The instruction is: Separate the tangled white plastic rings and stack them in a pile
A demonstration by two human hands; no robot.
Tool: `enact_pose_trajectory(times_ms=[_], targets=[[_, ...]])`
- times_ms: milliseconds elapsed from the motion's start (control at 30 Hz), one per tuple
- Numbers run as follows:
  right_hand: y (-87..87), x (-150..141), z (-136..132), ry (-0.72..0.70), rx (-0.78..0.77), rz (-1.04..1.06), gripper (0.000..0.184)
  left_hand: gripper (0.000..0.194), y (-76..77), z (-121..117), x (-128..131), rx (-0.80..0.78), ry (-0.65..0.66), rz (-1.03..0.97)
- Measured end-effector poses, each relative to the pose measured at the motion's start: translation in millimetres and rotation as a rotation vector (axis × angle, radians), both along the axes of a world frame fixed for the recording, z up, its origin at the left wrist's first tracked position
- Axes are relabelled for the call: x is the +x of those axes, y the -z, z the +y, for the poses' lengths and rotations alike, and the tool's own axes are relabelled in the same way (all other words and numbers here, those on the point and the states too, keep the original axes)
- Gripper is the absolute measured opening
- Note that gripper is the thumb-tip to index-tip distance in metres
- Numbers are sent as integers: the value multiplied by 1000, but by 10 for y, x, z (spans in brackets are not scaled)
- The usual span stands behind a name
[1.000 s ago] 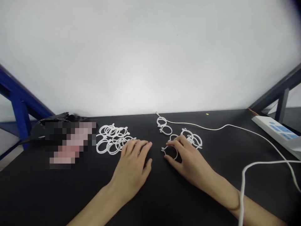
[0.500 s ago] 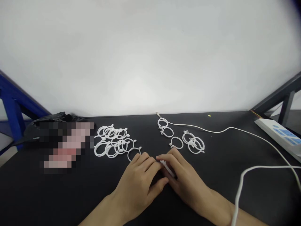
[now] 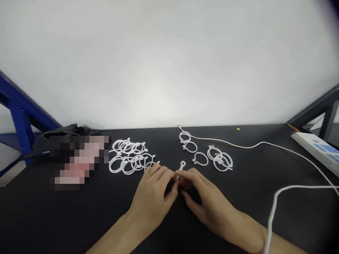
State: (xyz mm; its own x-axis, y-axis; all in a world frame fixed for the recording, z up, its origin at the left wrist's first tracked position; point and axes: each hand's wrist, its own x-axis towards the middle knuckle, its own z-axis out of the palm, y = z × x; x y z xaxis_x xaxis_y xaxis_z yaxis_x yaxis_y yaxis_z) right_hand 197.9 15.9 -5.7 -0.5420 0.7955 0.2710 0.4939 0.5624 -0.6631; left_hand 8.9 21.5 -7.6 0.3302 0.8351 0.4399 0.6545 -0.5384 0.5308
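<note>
Near the table's middle, my left hand (image 3: 156,192) pinches a white plastic ring (image 3: 182,165) between thumb and fingers. Only its small eyelet end and a short stretch of it show; fingers cover the rest. My right hand (image 3: 209,197) is at its right side, the index fingertip touching the ring and the thumb held apart below. Just beyond my left hand lies a pile of similar white rings (image 3: 128,165), several overlapping, with small tabs. Past my right hand are a loose open ring (image 3: 200,159) and a cluster of rings (image 3: 222,162).
A white cable (image 3: 225,143) runs along the back and right of the black table (image 3: 47,218). One thicker cable loop (image 3: 272,211) crosses over my right forearm. A white device with blue labels (image 3: 317,148) sits at right, black plastic (image 3: 63,132) at left.
The white ring has turned so that its eyelet end points up and away between my hands. My right thumb has come away from it, while my left thumb and fingers have closed on it.
</note>
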Motion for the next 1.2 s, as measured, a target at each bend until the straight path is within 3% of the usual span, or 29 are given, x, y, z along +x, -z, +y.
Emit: enact_pose_trajectory(times_ms=[233, 400, 533, 833, 1133, 1200], targets=[[-133, 85, 55, 240, 177, -53, 44, 14, -2, 10, -50, 155, 82, 83], [-178, 112, 95, 120, -6, 7, 23, 13, 30, -15, -49, 188, 166, 130], [-172, 98, 94, 167, -38, 64, 6, 17, 42, -25, -40, 170, 169, 118], [-153, 98, 68, 148, -24, 83, 16, 23, 49, -30, -54, 140, 148, 77], [-119, 116, 78, 90, -32, 86, 11, 12, 8, -66, -45, 96, 142, 23], [-103, 121, 72, 64, -45, 82, 11, 17, 0, -78, -56, 105, 116, 35]])
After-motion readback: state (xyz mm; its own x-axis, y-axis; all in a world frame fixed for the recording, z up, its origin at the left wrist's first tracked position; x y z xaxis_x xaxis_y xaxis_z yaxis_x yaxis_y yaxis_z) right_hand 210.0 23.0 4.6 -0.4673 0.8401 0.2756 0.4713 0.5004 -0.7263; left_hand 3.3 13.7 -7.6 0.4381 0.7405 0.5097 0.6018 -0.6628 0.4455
